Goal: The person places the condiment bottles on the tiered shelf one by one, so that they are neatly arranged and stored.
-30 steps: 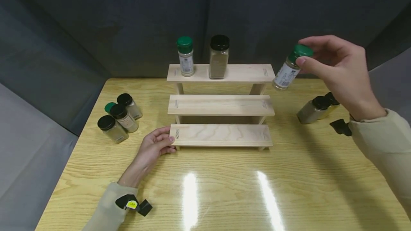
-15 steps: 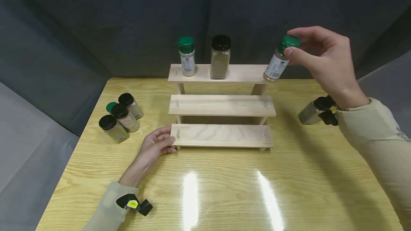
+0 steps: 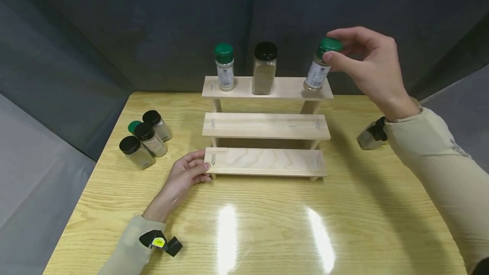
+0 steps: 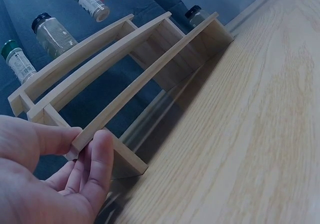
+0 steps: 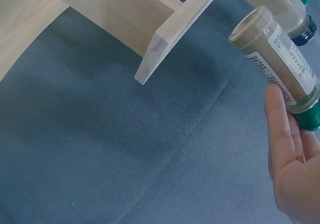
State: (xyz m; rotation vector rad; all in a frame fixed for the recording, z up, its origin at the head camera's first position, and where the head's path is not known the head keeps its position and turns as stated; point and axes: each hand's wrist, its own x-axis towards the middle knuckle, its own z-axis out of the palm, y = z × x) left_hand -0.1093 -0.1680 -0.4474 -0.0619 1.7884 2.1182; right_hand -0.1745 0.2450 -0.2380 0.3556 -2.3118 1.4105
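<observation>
My right hand (image 3: 372,65) grips a green-capped spice jar (image 3: 317,73) by its cap, slightly tilted, over the right end of the top tier. In the right wrist view this jar (image 5: 280,54) shows its bare base apart from the shelf's end. With thumb and fingers my left hand (image 3: 187,171) pinches the left end of the bottom tier of the wooden three-tier rack (image 3: 263,160); the left wrist view shows the thumb above the board and fingers below. On the top tier stand another green-capped jar (image 3: 225,69) at left and a black-capped square jar (image 3: 265,69) near the middle.
On the table (image 3: 267,224) at left sits a cluster of several jars (image 3: 139,156), mostly black-capped, one green-capped. A black-capped jar (image 3: 368,137) stands at right, partly hidden by the right wrist. Dark curtains (image 3: 172,20) hang close behind the rack.
My right hand has carried the green-capped spice jar leftward from beside the rack to over the top tier's right end, the jar turning more upright. My left hand has kept its hold on the rack.
</observation>
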